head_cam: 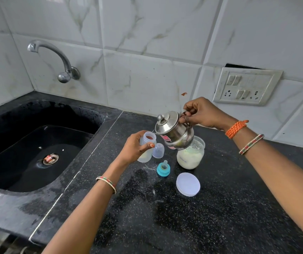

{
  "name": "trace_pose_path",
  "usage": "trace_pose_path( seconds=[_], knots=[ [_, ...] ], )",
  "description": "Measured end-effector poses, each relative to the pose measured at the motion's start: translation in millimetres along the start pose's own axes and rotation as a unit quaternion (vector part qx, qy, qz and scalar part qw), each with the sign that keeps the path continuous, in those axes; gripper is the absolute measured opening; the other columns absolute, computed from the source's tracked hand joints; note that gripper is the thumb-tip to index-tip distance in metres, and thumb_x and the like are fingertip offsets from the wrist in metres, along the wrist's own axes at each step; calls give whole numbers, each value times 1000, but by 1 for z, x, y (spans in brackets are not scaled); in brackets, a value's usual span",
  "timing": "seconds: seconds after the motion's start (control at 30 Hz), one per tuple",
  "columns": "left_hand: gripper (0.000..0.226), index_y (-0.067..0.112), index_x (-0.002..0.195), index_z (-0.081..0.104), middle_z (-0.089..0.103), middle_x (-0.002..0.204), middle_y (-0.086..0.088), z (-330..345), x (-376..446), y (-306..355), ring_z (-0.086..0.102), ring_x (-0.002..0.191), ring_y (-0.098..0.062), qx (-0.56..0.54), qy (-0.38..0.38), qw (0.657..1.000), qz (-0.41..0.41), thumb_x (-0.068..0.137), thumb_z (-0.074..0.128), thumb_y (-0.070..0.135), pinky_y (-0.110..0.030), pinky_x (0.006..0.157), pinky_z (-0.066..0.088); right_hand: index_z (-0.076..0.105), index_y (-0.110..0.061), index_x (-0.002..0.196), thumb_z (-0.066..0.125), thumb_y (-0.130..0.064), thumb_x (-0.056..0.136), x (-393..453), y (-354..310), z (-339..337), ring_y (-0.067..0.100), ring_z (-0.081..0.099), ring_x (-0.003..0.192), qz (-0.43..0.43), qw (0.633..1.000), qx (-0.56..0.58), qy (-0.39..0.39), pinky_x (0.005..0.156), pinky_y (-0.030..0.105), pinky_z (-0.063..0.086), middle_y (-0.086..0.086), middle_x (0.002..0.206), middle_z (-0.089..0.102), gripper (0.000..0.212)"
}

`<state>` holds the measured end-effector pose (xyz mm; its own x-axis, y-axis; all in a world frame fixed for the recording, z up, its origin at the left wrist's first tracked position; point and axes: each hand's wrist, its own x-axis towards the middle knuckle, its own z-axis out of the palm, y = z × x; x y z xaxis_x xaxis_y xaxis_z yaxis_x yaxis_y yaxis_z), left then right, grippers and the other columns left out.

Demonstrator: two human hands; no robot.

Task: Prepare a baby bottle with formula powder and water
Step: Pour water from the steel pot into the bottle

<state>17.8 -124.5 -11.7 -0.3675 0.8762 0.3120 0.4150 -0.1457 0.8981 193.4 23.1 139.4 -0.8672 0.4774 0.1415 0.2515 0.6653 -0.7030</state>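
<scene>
centre frame: left hand (132,147) wrapped around open baby bottle (146,146), tilted. right hand (203,113) pinches handle of steel pot (174,132), tipped toward the bottle mouth. powder jar (191,155), teat ring (163,169), white lid (188,184) on worktop (220,217), lower right of both grips.

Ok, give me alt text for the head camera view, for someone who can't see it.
A person's right hand tilts a small lidded steel kettle toward the open translucent plastic baby bottle held by the left hand over a black speckled countertop. Beside them stand an open glass jar of pale powder, its white round lid, a teal-ringed teat and a clear cap.
</scene>
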Motion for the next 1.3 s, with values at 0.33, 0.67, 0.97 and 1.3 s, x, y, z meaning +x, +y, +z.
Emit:
trace_pose_path(
  seconds=[0.33, 0.67, 0.97, 1.3],
  knots=[
    [86, 20, 107, 60, 64, 102, 8, 1, 0, -3, 61, 92, -8, 1, -11, 1000, -5, 55, 52, 87, -21, 79, 47, 50, -17, 55, 81, -16, 72, 4, -12, -5, 15, 48, 61, -12, 995, -95, -10, 77, 24, 43, -2, 54, 50, 35],
    [79, 22, 105, 61, 65, 99, 12, 4, -2, -7, 61, 89, -1, -6, -16, 1000, -12, 56, 56, 84, -15, 78, 47, 50, -17, 55, 80, -16, 72, 2, -20, -8, 10, 43, 55, -16, 990, -136, -11, 65, 29, 43, -5, 52, 48, 35],
    [81, 20, 104, 62, 66, 98, 7, 5, -3, -12, 62, 88, -6, -8, -15, 1000, -6, 56, 56, 85, -26, 80, 50, 50, -19, 54, 82, -19, 70, 2, -27, -13, 14, 47, 60, -22, 986, -165, -7, 65, 30, 42, -6, 53, 50, 37],
    [75, 18, 100, 63, 66, 93, 5, 7, -4, -15, 60, 84, -10, -26, -20, 999, -8, 59, 59, 81, -28, 76, 48, 50, -18, 54, 82, -17, 71, 1, -28, -9, 16, 52, 63, -22, 987, -162, -4, 68, 31, 45, -4, 54, 51, 36]
  ],
)
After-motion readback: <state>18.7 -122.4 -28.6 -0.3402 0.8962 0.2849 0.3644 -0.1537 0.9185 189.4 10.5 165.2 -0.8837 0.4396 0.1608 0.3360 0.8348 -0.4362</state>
